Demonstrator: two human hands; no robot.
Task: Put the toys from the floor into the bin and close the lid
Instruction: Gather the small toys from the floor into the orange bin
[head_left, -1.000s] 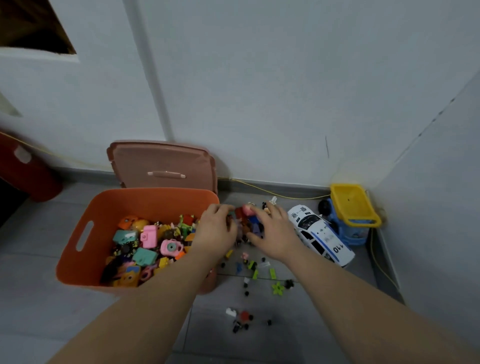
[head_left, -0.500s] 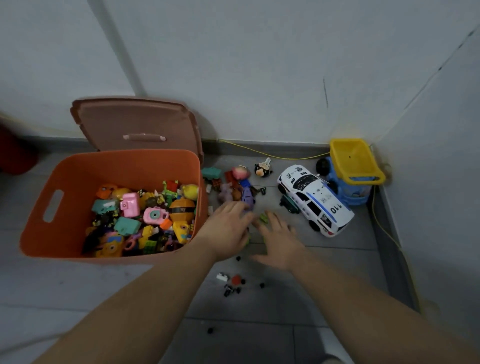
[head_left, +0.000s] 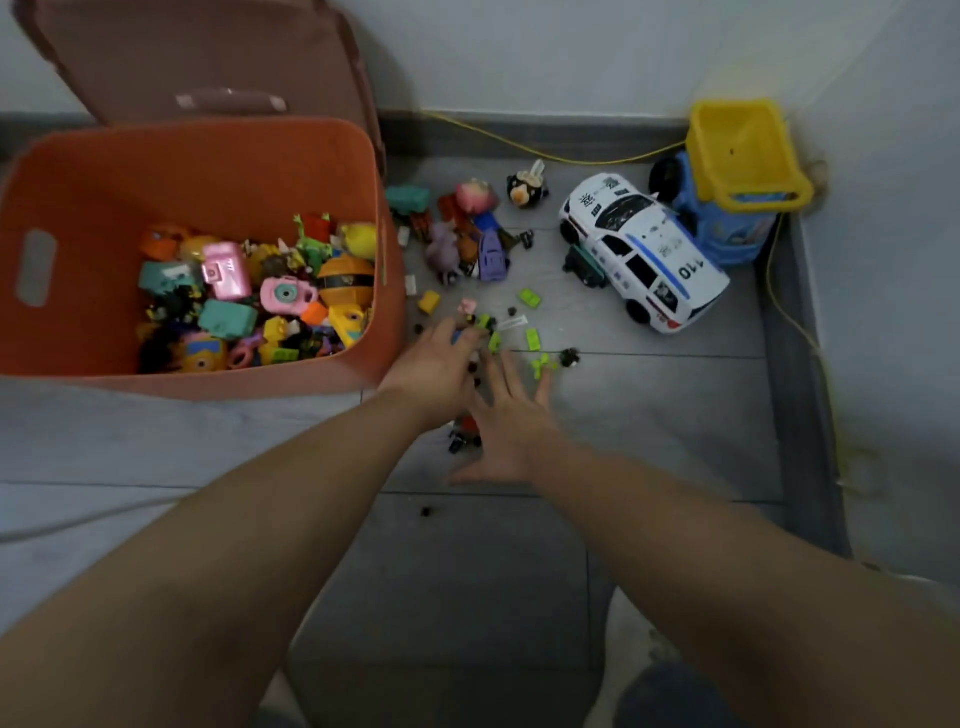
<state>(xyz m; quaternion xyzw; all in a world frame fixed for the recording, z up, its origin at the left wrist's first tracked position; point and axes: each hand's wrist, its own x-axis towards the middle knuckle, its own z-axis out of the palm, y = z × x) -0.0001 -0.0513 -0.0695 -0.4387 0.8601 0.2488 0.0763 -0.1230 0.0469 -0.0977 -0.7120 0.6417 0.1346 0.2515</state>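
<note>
Left hand (head_left: 441, 364) and right hand (head_left: 511, 426) reach flat with fingers spread, holding nothing, over small toys (head_left: 530, 298) scattered on the floor (head_left: 675, 415) beside the orange bin (head_left: 208, 156), its lid (head_left: 208, 47) standing open behind

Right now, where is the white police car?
Head view, right side: the police car stands on the floor beside the blue-and-yellow truck, well right of the orange bin.
</note>
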